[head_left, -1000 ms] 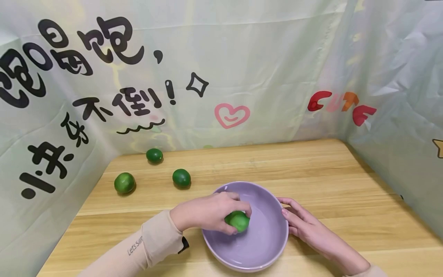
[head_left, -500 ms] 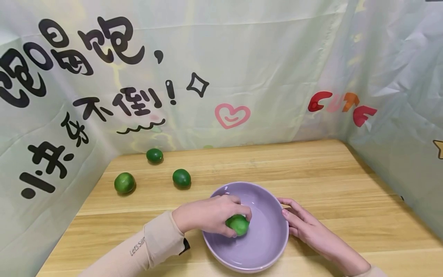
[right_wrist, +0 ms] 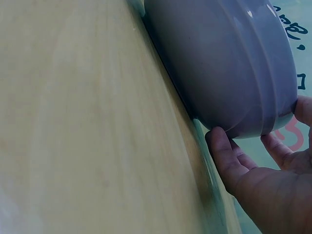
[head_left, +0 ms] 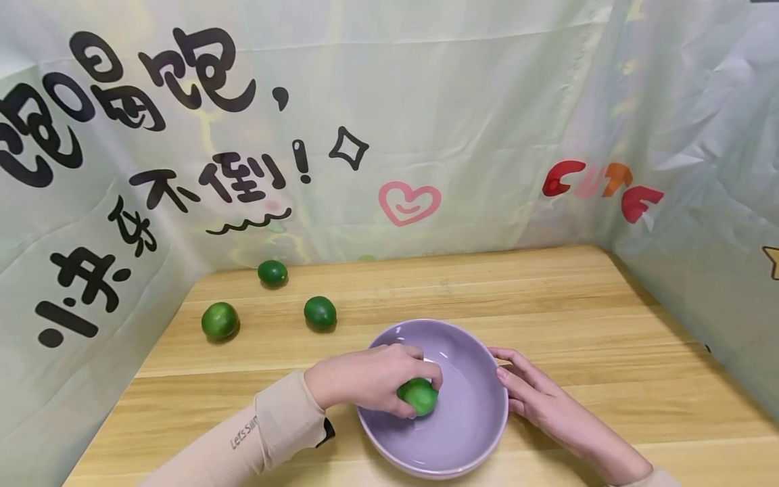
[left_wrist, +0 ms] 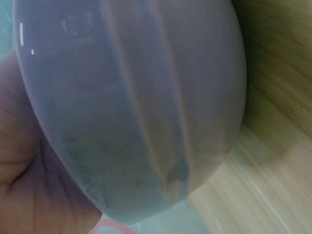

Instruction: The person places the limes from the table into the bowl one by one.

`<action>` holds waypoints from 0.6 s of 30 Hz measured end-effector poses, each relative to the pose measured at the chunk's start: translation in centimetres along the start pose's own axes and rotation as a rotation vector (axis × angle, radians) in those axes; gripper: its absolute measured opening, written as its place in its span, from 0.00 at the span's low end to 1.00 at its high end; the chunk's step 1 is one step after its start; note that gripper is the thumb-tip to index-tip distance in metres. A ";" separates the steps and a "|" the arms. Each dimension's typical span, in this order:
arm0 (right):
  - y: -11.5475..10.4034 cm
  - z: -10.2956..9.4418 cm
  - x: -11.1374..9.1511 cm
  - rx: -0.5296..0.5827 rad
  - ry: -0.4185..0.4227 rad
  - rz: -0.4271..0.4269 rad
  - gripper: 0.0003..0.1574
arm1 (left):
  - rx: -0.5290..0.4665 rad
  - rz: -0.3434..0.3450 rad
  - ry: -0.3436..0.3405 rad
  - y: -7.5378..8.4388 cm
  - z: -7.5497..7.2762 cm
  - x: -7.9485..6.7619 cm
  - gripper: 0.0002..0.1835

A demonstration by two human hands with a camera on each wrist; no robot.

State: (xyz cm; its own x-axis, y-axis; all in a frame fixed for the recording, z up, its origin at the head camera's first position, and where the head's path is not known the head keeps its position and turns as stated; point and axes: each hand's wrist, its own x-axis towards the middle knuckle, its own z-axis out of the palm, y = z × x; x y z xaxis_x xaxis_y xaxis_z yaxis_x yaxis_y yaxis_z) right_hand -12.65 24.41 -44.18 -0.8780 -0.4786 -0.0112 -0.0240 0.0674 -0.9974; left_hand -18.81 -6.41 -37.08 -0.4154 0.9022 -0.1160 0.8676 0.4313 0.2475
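Observation:
A lime [head_left: 418, 396] is held in my left hand [head_left: 380, 379], its thumb and fingers curled round the sides. Hand and lime are inside a purple bowl [head_left: 459, 419], low over its bottom; whether the lime touches the bottom I cannot tell. In the left wrist view the outer wall of the bowl [left_wrist: 122, 122] fills the middle and hides the lime. My right hand [head_left: 548, 406] rests against the bowl's right side. The right wrist view shows fairly straight fingers [right_wrist: 226, 156] touching the outer wall of the bowl [right_wrist: 219, 68].
Three more limes lie at the back left of the wooden table [head_left: 578, 325]: a rounder lime [head_left: 220, 321], a dark lime [head_left: 320, 313] and a lime near the back edge [head_left: 272, 273]. Printed cloth [head_left: 487, 122] hangs behind and at both sides.
Over the last second my left hand, with the lime in it, has sunk slightly lower into the bowl. My right hand and the bowl have stayed put.

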 end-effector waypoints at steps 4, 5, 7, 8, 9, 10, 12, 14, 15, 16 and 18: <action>0.0 0.0 0.0 0.003 -0.003 -0.003 0.29 | -0.002 0.000 0.000 0.1 0.0 0.0 0.22; 0.0 0.0 0.0 0.004 -0.004 -0.003 0.29 | -0.002 0.000 0.000 0.1 0.0 0.0 0.22; 0.0 0.0 0.0 0.005 -0.005 -0.004 0.29 | -0.005 0.000 0.001 0.1 -0.1 0.0 0.22; 0.0 0.0 0.0 0.006 -0.005 -0.005 0.29 | -0.007 0.001 0.002 0.1 -0.1 0.0 0.22; 0.0 0.0 0.0 0.007 -0.005 -0.005 0.29 | -0.007 0.002 0.003 0.1 -0.1 0.0 0.22; 0.0 -0.1 0.0 0.006 -0.005 -0.006 0.29 | -0.010 0.003 0.005 0.1 -0.1 0.0 0.21; 0.0 -0.1 0.0 0.004 -0.003 -0.004 0.29 | -0.016 0.005 0.007 0.1 -0.1 0.0 0.21; 0.0 -0.1 0.0 0.003 -0.002 0.000 0.29 | -0.019 0.003 0.009 0.1 -0.2 0.0 0.21; 0.0 -0.1 -0.1 0.001 -0.001 0.003 0.29 | -0.022 0.001 0.010 0.1 -0.2 0.0 0.20; 0.0 -0.1 -0.1 0.000 0.000 0.006 0.29 | -0.024 -0.002 0.009 0.1 -0.2 -0.1 0.20; 0.0 -0.1 -0.1 0.000 -0.001 0.011 0.29 | -0.024 -0.006 0.010 0.1 -0.3 -0.1 0.20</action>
State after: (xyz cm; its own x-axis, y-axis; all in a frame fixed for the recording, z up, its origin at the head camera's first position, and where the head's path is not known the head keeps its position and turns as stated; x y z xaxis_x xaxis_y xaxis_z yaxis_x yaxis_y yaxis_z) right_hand -12.58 24.51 -44.18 -0.8775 -0.4791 -0.0220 -0.0148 0.0729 -0.9972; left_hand -18.72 -6.44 -36.77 -0.4233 0.8995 -0.1084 0.8583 0.4364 0.2700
